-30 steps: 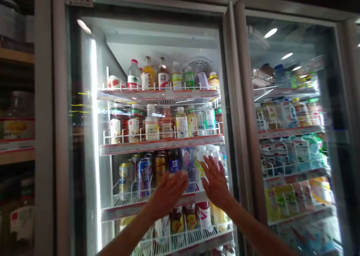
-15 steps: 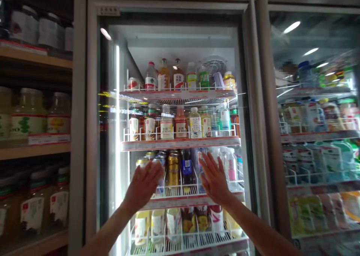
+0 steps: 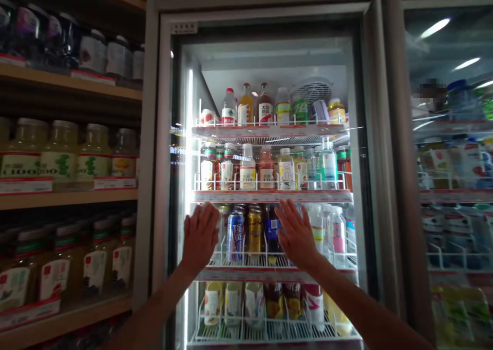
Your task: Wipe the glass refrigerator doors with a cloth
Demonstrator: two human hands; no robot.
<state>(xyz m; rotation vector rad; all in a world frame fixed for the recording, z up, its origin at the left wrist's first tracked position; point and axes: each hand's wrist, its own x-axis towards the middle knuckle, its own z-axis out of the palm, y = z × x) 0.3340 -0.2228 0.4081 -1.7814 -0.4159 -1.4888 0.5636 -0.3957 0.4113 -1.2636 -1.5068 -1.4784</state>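
Observation:
Both hands are raised in front of a lit glass-door drinks fridge (image 3: 265,196). My left hand (image 3: 200,237) is up with its fingers stretched and slightly blurred, holding nothing, left of a blue can (image 3: 235,234). Beside that stands a gold can (image 3: 254,232). My right hand (image 3: 298,234) has its fingers spread and is empty, overlapping the view of a dark bottle with a blue label (image 3: 271,227). A pink-labelled bottle (image 3: 338,237) shows to the right of it. Whether either hand touches the glass, I cannot tell.
On the left, wooden shelves (image 3: 77,198) carry rows of bottled drinks and jars. A vertical door handle (image 3: 402,150) runs along the fridge's right side, with another glass-door fridge (image 3: 454,196) beyond it. Wire racks (image 3: 277,332) hold bottles inside the fridge.
The view has turned left, so the fridge sits further right and more of the left shelves shows. My left hand has risen slightly relative to the racks. Both hands stay empty.

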